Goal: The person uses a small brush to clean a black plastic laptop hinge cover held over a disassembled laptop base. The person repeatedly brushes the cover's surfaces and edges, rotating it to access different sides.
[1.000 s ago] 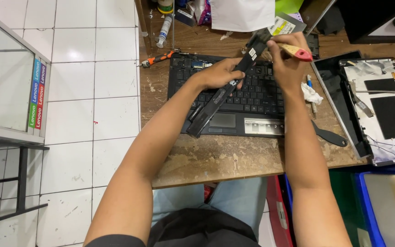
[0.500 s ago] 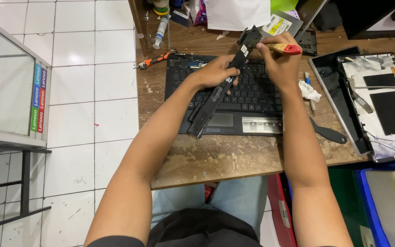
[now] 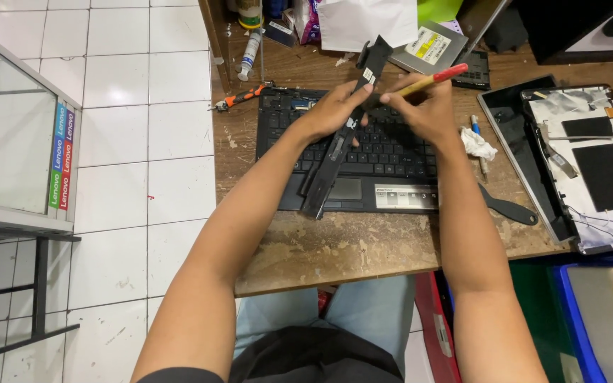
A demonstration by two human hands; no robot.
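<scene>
My left hand (image 3: 333, 108) grips a long black plastic strip (image 3: 324, 170) near its middle and holds it slanted above a black laptop base with a keyboard (image 3: 384, 159). The strip's upper end reaches toward the back of the wooden table (image 3: 363, 248); its lower end hangs beside the touchpad. My right hand (image 3: 431, 110) holds a wooden-handled tool with a red end (image 3: 440, 75), its working end against the strip close to my left fingers.
An opened laptop lid with foil and cables (image 3: 590, 156) lies at right, a black pry tool (image 3: 509, 209) beside the laptop. An orange-handled tool (image 3: 244, 96), a tube (image 3: 250, 51), an optical drive (image 3: 438, 46) and paper (image 3: 367, 21) crowd the back. A glass cabinet (image 3: 8, 135) stands left.
The strip has tilted and shifted slightly toward me. My right hand has swung the red-ended tool from pointing right to lying across the strip near my left hand.
</scene>
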